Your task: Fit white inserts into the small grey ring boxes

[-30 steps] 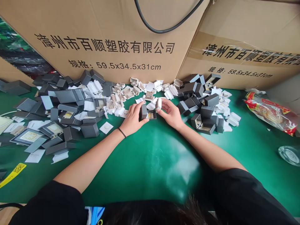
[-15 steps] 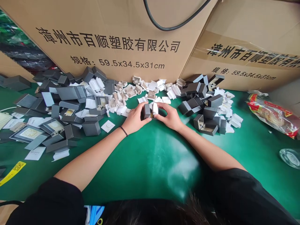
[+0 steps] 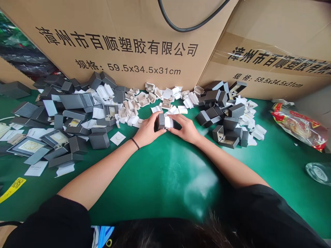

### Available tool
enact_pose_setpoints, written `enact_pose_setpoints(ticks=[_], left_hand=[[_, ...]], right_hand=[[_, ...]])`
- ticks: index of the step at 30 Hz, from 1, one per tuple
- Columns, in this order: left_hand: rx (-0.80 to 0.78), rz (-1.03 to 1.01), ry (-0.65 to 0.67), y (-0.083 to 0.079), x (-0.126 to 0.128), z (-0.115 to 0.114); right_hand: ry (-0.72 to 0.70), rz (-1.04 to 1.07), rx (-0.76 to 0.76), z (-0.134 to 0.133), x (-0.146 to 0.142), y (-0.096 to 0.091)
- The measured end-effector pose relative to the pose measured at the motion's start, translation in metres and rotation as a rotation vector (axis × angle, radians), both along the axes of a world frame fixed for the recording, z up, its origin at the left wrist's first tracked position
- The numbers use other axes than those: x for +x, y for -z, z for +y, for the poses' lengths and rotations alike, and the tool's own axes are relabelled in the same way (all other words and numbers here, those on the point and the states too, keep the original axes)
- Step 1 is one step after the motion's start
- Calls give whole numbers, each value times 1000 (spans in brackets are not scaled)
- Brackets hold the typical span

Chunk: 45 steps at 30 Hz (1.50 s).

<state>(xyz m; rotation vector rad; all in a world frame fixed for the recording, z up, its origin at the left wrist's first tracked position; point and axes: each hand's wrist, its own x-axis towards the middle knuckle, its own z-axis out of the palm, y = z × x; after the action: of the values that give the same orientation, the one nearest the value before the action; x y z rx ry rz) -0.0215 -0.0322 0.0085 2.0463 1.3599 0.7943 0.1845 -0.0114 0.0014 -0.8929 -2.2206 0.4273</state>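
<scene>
In front of me, at the middle of the green table, my left hand (image 3: 149, 129) grips a small black box (image 3: 161, 120) between thumb and fingers. My right hand (image 3: 185, 128) pinches a folded white paper insert (image 3: 169, 122) against the box's right side. How far the insert sits inside the box is hidden by the fingers. Just behind the hands lie several loose white paper inserts (image 3: 166, 104), some showing brownish insides. A white card (image 3: 118, 138) with a thin ring-shaped mark or chain lies left of my left wrist.
Black boxes and white papers pile up on the left (image 3: 77, 113), and a smaller pile of black boxes (image 3: 229, 124) stands right. Large cardboard cartons (image 3: 124, 20) wall off the back, with a black cable (image 3: 186, 29) hanging before them. Far right are a food packet (image 3: 300, 125) and a glass dish (image 3: 318, 173).
The white insert has turned and come closer against the black box, closing the gap seen before. My right fingers have shifted slightly left; the left hand keeps its hold.
</scene>
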Motion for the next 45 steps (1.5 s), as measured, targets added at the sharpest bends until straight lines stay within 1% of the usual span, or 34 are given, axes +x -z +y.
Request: enact_pose_setpoints(ticks=[5, 7, 14, 18, 21, 27, 31, 33, 36, 42, 45], left_hand=[[-12, 23, -1, -2, 0, 0], [-19, 34, 3, -3, 0, 0], [-47, 16, 12, -2, -1, 1], [-49, 16, 20, -2, -1, 2], [-46, 44, 19, -5, -1, 1], [-32, 67, 19, -7, 0, 0], [-26, 63, 12, -5, 0, 1], [-23, 57, 9, -5, 0, 1], [-24, 52, 12, -5, 0, 1], [-39, 58, 34, -6, -1, 1], [-39, 58, 47, -6, -2, 2]], right_hand=[[26, -22, -93, 3, 2, -1], [26, -38, -98, 3, 2, -2], [-64, -111, 51, 1, 4, -4], [-72, -175, 108, 2, 6, -2], [-72, -175, 125, 3, 5, 0], [-13, -88, 43, -1, 2, -5], [20, -86, -24, -3, 0, -9], [20, -94, -34, -4, 0, -9], [2, -132, 21, -4, 2, -7], [-43, -375, 248, -2, 7, -4], [-47, -398, 280, -1, 8, -4]])
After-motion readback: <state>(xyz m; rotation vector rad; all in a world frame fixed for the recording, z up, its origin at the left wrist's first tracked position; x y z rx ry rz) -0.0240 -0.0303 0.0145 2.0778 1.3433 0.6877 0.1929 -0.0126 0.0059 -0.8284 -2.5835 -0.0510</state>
